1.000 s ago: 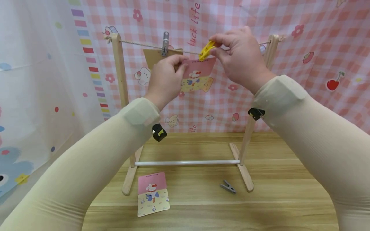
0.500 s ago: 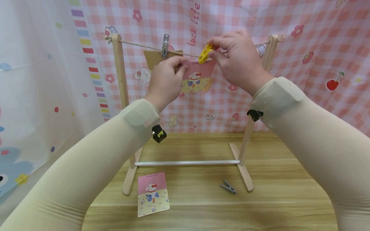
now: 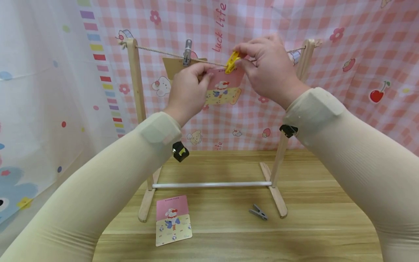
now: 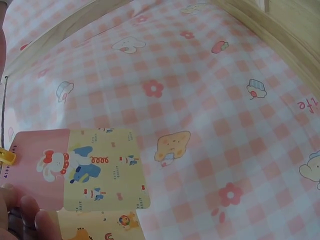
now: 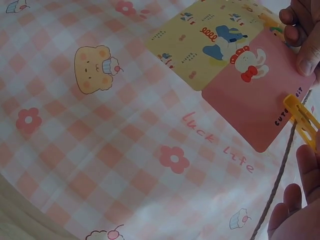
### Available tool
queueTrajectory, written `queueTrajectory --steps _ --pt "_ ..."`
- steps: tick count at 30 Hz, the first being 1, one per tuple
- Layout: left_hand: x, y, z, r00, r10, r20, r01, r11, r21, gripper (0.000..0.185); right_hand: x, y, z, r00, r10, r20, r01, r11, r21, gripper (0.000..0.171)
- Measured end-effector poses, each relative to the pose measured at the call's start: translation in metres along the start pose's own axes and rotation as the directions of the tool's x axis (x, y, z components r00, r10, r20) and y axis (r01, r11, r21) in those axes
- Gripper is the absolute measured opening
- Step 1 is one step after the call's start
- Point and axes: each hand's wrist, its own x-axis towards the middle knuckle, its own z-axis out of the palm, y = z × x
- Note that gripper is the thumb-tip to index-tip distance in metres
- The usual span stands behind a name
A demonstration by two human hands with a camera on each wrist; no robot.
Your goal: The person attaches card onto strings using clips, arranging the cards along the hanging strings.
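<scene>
My left hand (image 3: 190,89) pinches the upper left corner of a pink-and-yellow rabbit card (image 3: 226,85), thumb in front. The card hangs upright by the rope (image 3: 157,51). With thumb and fingers, my right hand (image 3: 270,69) holds a yellow clothespin (image 3: 231,62) by its handle end. In the right wrist view the clothespin's tip (image 5: 290,102) lies over the card's printed top edge, beside the rope. To the left, a grey clothespin (image 3: 187,52) clips a brown-backed card (image 3: 171,67) to the rope, partly hidden behind my left hand.
The rope runs between two wooden posts (image 3: 136,80), joined low down by a white bar (image 3: 212,184). On the wooden table lie a second rabbit card (image 3: 174,220) and a loose grey clothespin (image 3: 258,211). A checked pink curtain (image 3: 245,120) hangs behind.
Both hands, the card and the yellow clothespin have dropped slightly, and the rope sags more. The yellow clothespin has turned a little more upright. Both hands keep their hold.
</scene>
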Motion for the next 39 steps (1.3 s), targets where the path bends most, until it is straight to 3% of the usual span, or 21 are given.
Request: queueTrajectory --steps 39 --pt "0.0000 0.0012 -0.0009 1.000 -0.008 0.027 0.009 1.000 -0.015 0.030 -0.0015 -0.0020 0.0003 0.997 0.050 0.066 -0.050 0.999 0.008 0.040"
